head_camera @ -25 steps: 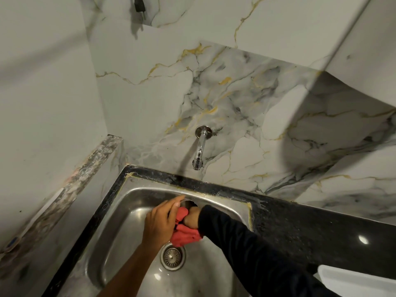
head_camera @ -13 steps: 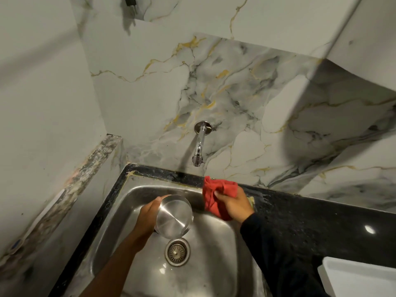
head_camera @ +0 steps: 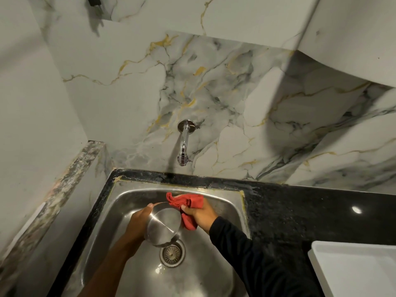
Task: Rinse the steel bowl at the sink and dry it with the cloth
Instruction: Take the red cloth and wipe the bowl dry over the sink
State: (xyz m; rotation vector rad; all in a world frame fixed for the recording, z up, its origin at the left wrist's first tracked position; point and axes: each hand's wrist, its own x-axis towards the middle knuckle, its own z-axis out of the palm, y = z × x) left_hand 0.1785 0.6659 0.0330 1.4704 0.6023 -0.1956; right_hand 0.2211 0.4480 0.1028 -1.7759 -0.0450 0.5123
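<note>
My left hand (head_camera: 137, 222) grips the steel bowl (head_camera: 164, 226) by its left rim and holds it over the steel sink (head_camera: 120, 202), with the bowl's underside turned towards me. A red cloth (head_camera: 188, 202) is bunched in my right hand (head_camera: 199, 214) and lies against the bowl's upper right edge. The inside of the bowl is hidden. The wall tap (head_camera: 183, 144) above the sink's back edge runs no water.
The drain strainer (head_camera: 172, 254) sits just below the bowl. A black stone counter (head_camera: 300, 211) runs to the right of the sink, with a white tray (head_camera: 353, 269) at its front right. A marble wall rises behind, and a stone ledge (head_camera: 70, 181) runs along the left.
My right hand drew the red cloth out of the bowl and up to the right, then brought it back against the bowl's rim. The bowl's underside now faces me.
</note>
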